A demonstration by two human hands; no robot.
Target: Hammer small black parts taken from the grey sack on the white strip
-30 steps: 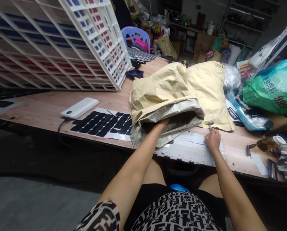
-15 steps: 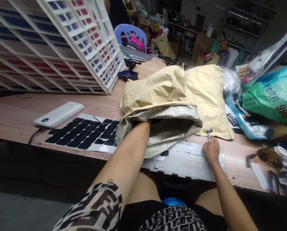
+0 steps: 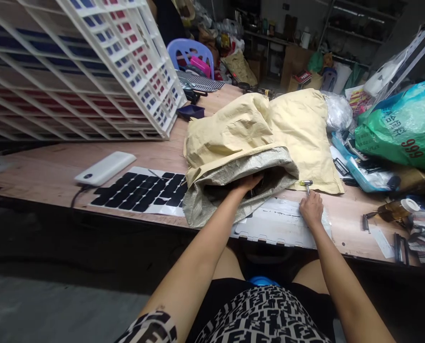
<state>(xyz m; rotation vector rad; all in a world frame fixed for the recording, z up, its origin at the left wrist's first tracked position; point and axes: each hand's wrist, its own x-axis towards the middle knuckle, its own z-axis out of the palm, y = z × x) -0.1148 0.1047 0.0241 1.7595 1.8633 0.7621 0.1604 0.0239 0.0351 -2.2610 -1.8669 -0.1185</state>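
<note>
My left hand (image 3: 250, 182) reaches into the mouth of a yellow woven sack (image 3: 230, 128), whose grey lining shows around the opening. Its back is partly visible; the fingers are lost in the dark inside. My right hand (image 3: 311, 209) is closed around the handle of a small hammer (image 3: 306, 183), its head upward at the sack's near right corner. That hand rests on a white board (image 3: 272, 221) with a notched front edge. Left of the sack lies a white sheet bearing rows of black stick-on pieces (image 3: 137, 190).
A white power bank (image 3: 105, 168) with a cable lies at the left. Behind it rises a large white plastic crate (image 3: 126, 71). A second yellow sack (image 3: 301, 138), a green bag (image 3: 401, 133) and a lidded brown cup (image 3: 398, 209) occupy the right side.
My left hand has moved rightward and up inside the sack, so its back now shows in the opening. The sack's mouth has shifted shape. My right hand keeps its hold on the hammer.
</note>
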